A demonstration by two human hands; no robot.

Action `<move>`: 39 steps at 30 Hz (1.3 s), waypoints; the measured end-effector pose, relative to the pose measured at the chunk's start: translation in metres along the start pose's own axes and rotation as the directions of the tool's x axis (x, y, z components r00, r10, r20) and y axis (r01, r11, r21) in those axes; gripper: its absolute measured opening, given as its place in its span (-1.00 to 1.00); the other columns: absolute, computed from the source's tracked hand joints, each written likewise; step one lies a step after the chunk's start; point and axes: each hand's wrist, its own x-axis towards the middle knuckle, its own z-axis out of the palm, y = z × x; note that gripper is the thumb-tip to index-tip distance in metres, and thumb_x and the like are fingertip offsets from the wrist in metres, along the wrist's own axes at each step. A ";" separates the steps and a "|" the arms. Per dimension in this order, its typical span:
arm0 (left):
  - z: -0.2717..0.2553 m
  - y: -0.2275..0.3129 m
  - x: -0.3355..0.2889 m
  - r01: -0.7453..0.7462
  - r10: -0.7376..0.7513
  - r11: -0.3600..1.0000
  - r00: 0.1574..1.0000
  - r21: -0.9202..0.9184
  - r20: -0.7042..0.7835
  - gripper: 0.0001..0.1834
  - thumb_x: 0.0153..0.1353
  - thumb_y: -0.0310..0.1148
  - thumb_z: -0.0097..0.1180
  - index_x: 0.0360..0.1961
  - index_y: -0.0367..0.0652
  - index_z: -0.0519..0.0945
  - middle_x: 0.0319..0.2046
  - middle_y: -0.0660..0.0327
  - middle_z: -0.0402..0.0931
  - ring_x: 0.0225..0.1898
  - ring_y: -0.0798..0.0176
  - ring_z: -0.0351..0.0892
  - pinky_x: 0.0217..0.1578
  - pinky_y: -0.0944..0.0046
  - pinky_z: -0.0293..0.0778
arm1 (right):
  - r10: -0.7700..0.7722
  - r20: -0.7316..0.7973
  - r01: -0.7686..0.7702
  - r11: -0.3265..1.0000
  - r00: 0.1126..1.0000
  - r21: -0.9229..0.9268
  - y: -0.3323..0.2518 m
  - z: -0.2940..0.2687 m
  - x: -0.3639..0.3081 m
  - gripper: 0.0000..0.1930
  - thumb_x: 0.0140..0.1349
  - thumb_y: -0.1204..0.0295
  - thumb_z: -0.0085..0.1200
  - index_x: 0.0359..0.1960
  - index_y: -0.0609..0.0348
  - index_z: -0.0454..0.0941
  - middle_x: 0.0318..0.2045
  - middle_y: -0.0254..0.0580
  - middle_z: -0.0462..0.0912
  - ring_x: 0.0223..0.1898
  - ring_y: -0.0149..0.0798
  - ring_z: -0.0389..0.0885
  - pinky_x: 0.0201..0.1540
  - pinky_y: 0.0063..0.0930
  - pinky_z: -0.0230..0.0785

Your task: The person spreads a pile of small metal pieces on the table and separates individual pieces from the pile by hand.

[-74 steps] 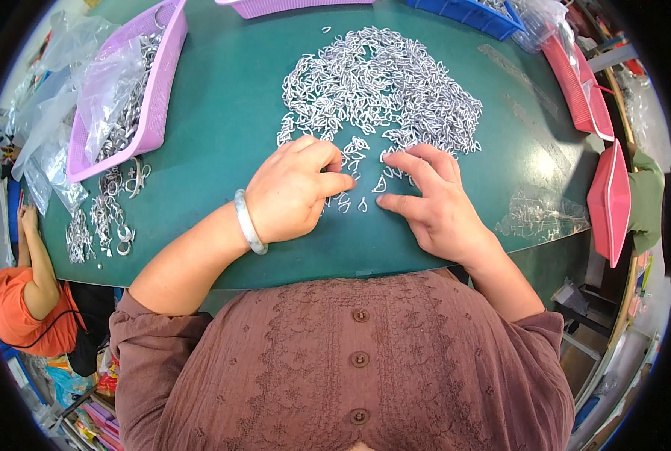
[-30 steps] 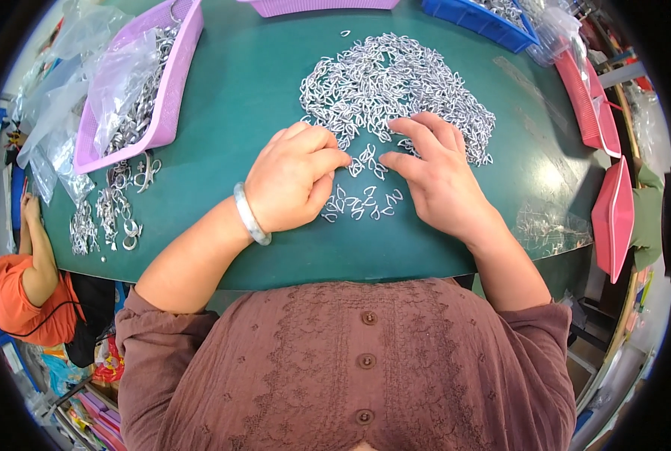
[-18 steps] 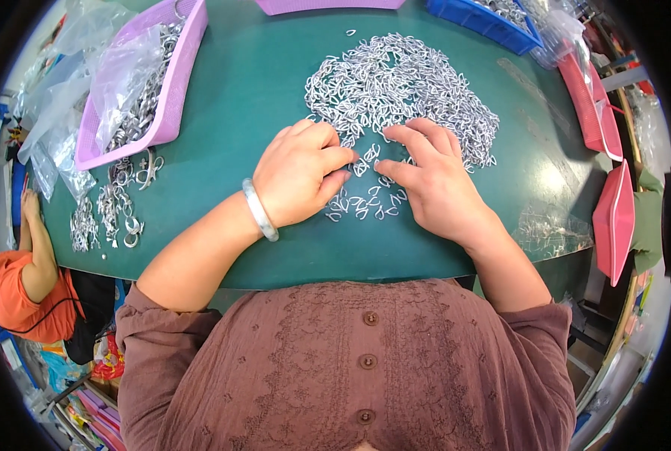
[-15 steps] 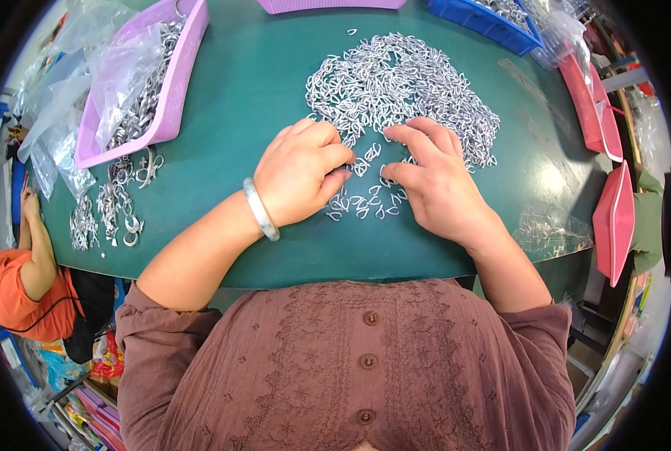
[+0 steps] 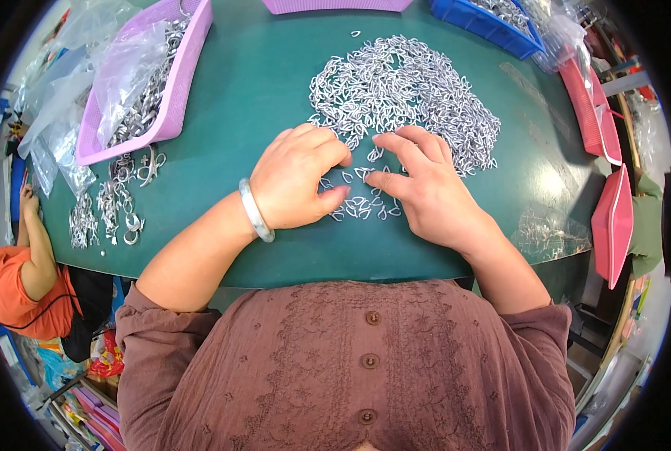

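A heap of small silver teardrop-shaped metal rings [image 5: 403,90] lies on the green table [image 5: 249,90]. At its near edge, my left hand [image 5: 294,180] rests on the tabletop with its fingers bent and its thumb held apart from them. My right hand [image 5: 429,188] faces it from the other side, fingers spread, the index finger and thumb touching loose rings. Between the two hands several separate rings [image 5: 362,208] are scattered close to me. No ring is visibly gripped, though my left fingertips are partly hidden.
A lilac basket [image 5: 176,113] of metal pieces and plastic bags stands at left, with piles of metal jewellery [image 5: 110,207] before it. A blue tray [image 5: 493,31] sits at the far right, red baskets [image 5: 612,225] along the right edge. A person in orange [image 5: 31,289] sits at left.
My right thumb and index finger have shifted left, toward my left hand. A few rings between the hands have moved nearer to me and spread apart.
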 end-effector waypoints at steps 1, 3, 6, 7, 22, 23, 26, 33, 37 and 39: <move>0.000 0.000 0.000 0.001 -0.001 1.000 1.000 0.000 0.000 -0.69 -0.16 -0.40 0.39 -0.32 -0.12 0.59 -0.36 0.23 0.48 -0.25 0.08 0.47 -0.16 0.12 0.38 | -0.002 0.005 0.002 1.000 1.000 0.013 0.000 -0.001 0.000 -0.66 -0.05 0.58 0.10 -0.18 0.03 0.69 0.13 -0.08 0.46 0.21 0.08 0.30 0.21 0.01 0.17; 0.001 0.000 -0.001 -0.024 0.024 0.999 1.000 0.024 -0.003 -0.67 -0.15 -0.40 0.39 -0.29 -0.13 0.60 -0.35 0.22 0.48 -0.24 0.08 0.47 -0.16 0.12 0.38 | -0.006 0.000 0.006 1.000 1.000 0.023 0.000 -0.001 -0.001 -0.67 -0.05 0.58 0.10 -0.19 0.04 0.69 0.13 -0.09 0.46 0.21 0.08 0.30 0.21 0.00 0.16; 0.003 0.000 -0.001 -0.049 0.049 0.998 0.999 0.026 -0.003 -0.65 -0.14 -0.41 0.38 -0.24 -0.12 0.62 -0.34 0.21 0.48 -0.24 0.08 0.47 -0.16 0.11 0.39 | -0.012 -0.018 0.013 0.998 1.000 0.059 0.003 0.000 -0.003 -0.68 -0.05 0.59 0.10 -0.21 0.06 0.69 0.12 -0.09 0.46 0.21 0.08 0.30 0.21 -0.01 0.17; 0.003 0.000 -0.001 -0.049 0.050 0.998 0.999 0.026 -0.003 -0.65 -0.14 -0.41 0.38 -0.24 -0.12 0.62 -0.34 0.21 0.48 -0.24 0.08 0.47 -0.16 0.11 0.39 | -0.015 -0.032 0.018 0.996 0.999 0.086 0.004 0.000 -0.003 -0.69 -0.06 0.59 0.10 -0.23 0.07 0.69 0.12 -0.10 0.47 0.21 0.08 0.31 0.20 -0.01 0.17; 0.008 0.002 0.002 -0.096 0.096 0.995 0.994 0.001 -0.058 -0.72 -0.13 -0.43 0.35 -0.29 -0.05 0.70 -0.33 0.23 0.45 -0.26 0.12 0.45 -0.20 0.13 0.39 | 0.041 -0.019 -0.040 0.998 0.999 0.050 0.005 -0.001 -0.001 -0.69 -0.01 0.59 0.08 -0.22 0.06 0.71 0.13 -0.09 0.47 0.22 0.10 0.31 0.24 -0.02 0.16; 0.007 0.001 0.001 -0.112 0.113 0.993 0.993 0.023 -0.038 -0.72 -0.12 -0.44 0.33 -0.28 -0.05 0.70 -0.32 0.22 0.45 -0.27 0.12 0.45 -0.19 0.14 0.39 | 0.039 -0.020 -0.038 0.998 0.999 0.051 0.007 -0.002 0.000 -0.69 -0.01 0.59 0.08 -0.22 0.06 0.71 0.13 -0.09 0.47 0.22 0.10 0.31 0.24 -0.02 0.16; 0.005 0.003 0.002 -0.148 0.147 0.989 0.989 0.027 0.027 -0.72 -0.08 -0.45 0.30 -0.26 -0.07 0.70 -0.31 0.21 0.44 -0.26 0.11 0.45 -0.19 0.14 0.39 | 0.044 -0.045 -0.040 0.996 0.998 0.084 0.014 -0.003 0.000 -0.70 -0.01 0.59 0.08 -0.21 0.08 0.70 0.13 -0.08 0.47 0.22 0.10 0.31 0.25 -0.02 0.14; 0.007 0.002 0.006 -0.127 0.131 0.989 0.990 0.071 -0.060 -0.66 -0.04 -0.46 0.26 -0.15 -0.09 0.68 -0.30 0.19 0.45 -0.25 0.09 0.45 -0.19 0.13 0.38 | 0.070 -0.051 -0.070 0.998 0.996 -0.002 0.016 -0.005 0.002 -0.70 -0.01 0.58 0.08 -0.21 0.11 0.70 0.13 -0.09 0.48 0.22 0.09 0.31 0.25 -0.03 0.13; 0.009 0.006 0.011 -0.106 0.111 0.984 0.993 0.145 -0.026 -0.68 0.00 -0.45 0.23 -0.14 -0.07 0.69 -0.33 0.20 0.43 -0.25 0.10 0.44 -0.18 0.14 0.37 | 0.117 -0.095 -0.114 0.993 0.989 0.035 0.018 -0.003 0.003 -0.72 -0.01 0.58 0.08 -0.24 0.10 0.72 0.13 -0.10 0.48 0.22 0.09 0.31 0.25 -0.03 0.12; 0.009 0.007 0.013 -0.133 0.138 0.980 0.990 0.148 -0.022 -0.69 -0.01 -0.46 0.22 -0.17 -0.05 0.70 -0.34 0.22 0.42 -0.26 0.11 0.43 -0.18 0.15 0.36 | 0.107 -0.091 -0.107 0.994 0.990 0.008 0.018 0.003 0.002 -0.72 -0.01 0.58 0.08 -0.25 0.09 0.72 0.13 -0.10 0.48 0.23 0.09 0.31 0.25 -0.03 0.12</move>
